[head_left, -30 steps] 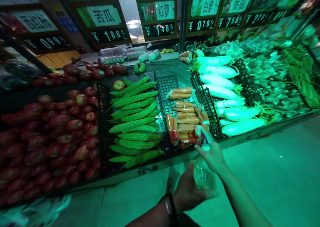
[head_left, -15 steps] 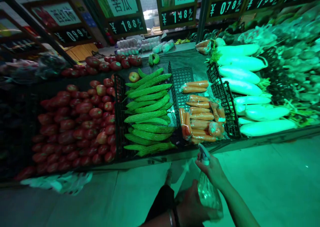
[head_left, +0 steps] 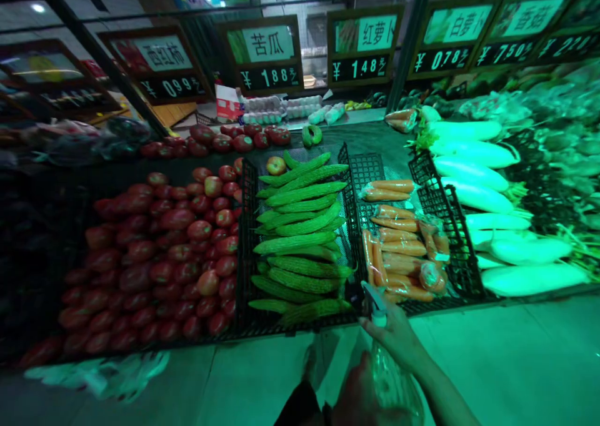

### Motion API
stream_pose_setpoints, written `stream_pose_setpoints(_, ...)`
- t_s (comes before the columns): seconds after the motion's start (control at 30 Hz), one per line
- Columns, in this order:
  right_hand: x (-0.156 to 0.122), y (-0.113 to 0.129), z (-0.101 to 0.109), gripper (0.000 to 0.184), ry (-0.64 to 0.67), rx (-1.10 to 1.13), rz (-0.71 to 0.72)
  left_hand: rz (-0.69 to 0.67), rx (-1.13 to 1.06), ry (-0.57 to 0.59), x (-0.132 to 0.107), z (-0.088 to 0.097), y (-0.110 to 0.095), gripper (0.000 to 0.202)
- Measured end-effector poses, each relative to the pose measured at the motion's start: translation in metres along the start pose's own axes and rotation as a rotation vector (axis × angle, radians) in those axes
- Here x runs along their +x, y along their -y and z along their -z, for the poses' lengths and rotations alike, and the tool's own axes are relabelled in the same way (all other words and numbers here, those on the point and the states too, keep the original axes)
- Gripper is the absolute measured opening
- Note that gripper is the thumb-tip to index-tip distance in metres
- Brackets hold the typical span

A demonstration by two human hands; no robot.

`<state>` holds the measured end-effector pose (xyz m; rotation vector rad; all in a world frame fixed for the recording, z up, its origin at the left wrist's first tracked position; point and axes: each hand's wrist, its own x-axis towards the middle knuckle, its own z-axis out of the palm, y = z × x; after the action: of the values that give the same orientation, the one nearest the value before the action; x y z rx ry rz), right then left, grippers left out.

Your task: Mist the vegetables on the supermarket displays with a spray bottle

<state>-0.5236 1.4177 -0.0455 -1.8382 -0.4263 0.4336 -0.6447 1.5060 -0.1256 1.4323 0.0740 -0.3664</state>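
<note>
A clear ribbed spray bottle point(head_left: 392, 379) stands at the bottom of the view, in both my hands. My right hand point(head_left: 396, 332) is closed around its neck and white-and-grey trigger head, which points towards the crates. My left hand point(head_left: 359, 391), dark and partly cut off by the frame's edge, wraps the bottle's body from the left. Just beyond the nozzle lie bagged carrots point(head_left: 398, 248) in a black crate. To their left is a pile of green bitter melons point(head_left: 304, 226).
Red tomatoes point(head_left: 159, 263) fill the left of the stand, and white radishes point(head_left: 520, 226) lie at the right under green light. Price signs point(head_left: 267, 54) hang behind. Black crate walls point(head_left: 246, 245) divide the produce. A plastic bag point(head_left: 103, 376) hangs off the front edge.
The view has tilted up, so the produce and signs appear lower and further right. My hands still hold the spray bottle, with its lower part and my left hand now further down.
</note>
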Motion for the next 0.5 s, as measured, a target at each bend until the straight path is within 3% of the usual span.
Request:
stream_pose_setpoints(0.17, 0.041, 0.036, -0.027, 0.024, -0.083, -0.094, 0.039, 0.003, 0.017, -0.148, -0.015, 0.064, -0.020, 0.129)
stream_pose_setpoints(0.27, 0.067, 0.058, -0.030, 0.038, -0.203, -0.029, 0.012, 0.013, 0.045, -0.238, -0.017, 0.096, -0.048, 0.129)
stream_pose_setpoints(0.37, 0.101, 0.084, -0.029, 0.040, -0.283, -0.030, 0.000, -0.076, 0.013, -0.239, -0.015, 0.120, -0.088, 0.127)
stream_pose_setpoints(0.5, 0.153, 0.123, -0.029, 0.040, -0.240, -0.130, 0.055, -0.187, 0.022, -0.225, -0.008, 0.148, -0.149, 0.106)
